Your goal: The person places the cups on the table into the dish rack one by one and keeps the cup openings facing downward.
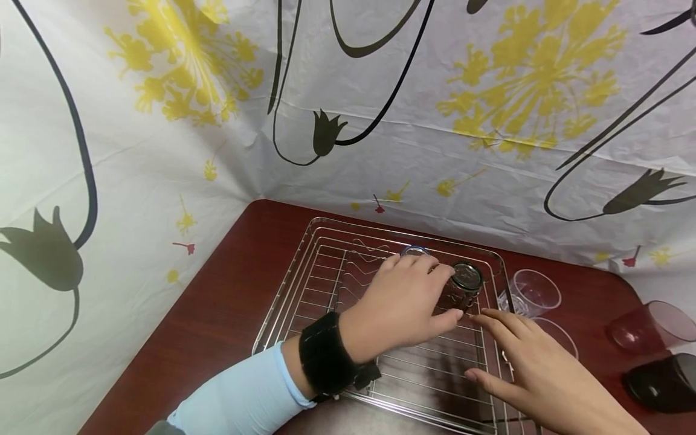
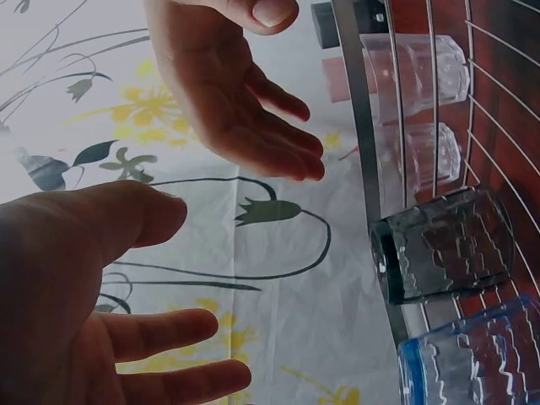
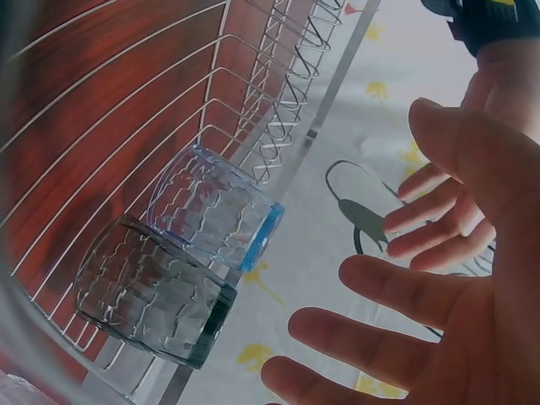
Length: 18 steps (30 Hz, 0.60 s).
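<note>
My left hand (image 1: 399, 299) hovers over the wire dish rack (image 1: 326, 290), fingers spread and holding nothing. In the head view its fingertips overlap a smoky dark glass (image 1: 466, 279) that stands upside down in the rack; the left wrist view shows that glass (image 2: 447, 245) apart from the hand. Beside it a blue-tinted glass (image 3: 215, 207) is also upturned, mostly hidden behind my left hand in the head view. My right hand (image 1: 524, 353), fingers extended and holding nothing, is over the rack's right side, facing the left hand.
Right of the rack, on the dark red tabletop (image 1: 212, 308), stand two clear glasses, one (image 1: 535, 293) behind the other (image 1: 562, 335). Farther right are a pinkish glass (image 1: 652, 326) and a black glass (image 1: 663, 383). A flower-patterned sheet (image 1: 370, 175) hangs behind and at the left.
</note>
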Motion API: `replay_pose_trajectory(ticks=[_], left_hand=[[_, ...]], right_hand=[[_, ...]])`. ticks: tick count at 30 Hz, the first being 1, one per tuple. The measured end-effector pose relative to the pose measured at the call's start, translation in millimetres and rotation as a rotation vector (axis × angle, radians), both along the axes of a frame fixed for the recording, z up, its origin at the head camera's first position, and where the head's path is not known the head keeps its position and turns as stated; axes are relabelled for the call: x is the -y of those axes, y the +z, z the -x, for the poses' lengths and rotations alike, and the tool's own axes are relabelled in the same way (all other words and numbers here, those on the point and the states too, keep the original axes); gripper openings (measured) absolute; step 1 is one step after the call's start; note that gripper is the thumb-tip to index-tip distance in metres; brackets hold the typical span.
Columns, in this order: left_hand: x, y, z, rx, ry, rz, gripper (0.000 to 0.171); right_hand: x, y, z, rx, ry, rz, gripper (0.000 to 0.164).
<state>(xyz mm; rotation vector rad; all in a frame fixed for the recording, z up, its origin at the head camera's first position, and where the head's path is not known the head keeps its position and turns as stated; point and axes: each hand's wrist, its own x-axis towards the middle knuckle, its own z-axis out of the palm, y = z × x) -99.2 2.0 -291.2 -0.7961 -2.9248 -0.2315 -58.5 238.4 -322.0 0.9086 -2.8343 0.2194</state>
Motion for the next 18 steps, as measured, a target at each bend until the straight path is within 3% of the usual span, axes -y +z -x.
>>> replay_pose_trajectory(ticks=[7, 18], left_hand=[[16, -3.6, -9.2, 0.005, 0.027, -0.043, 0.065], [34, -7.6, -20.4, 0.046, 0.049, -0.054, 0.069]], right_hand=[[2, 2.9, -0.2, 0.022, -0.032, -0.022, 0.075], [2, 3.4, -2.5, -0.025, 0.004, 0.0, 0.072]])
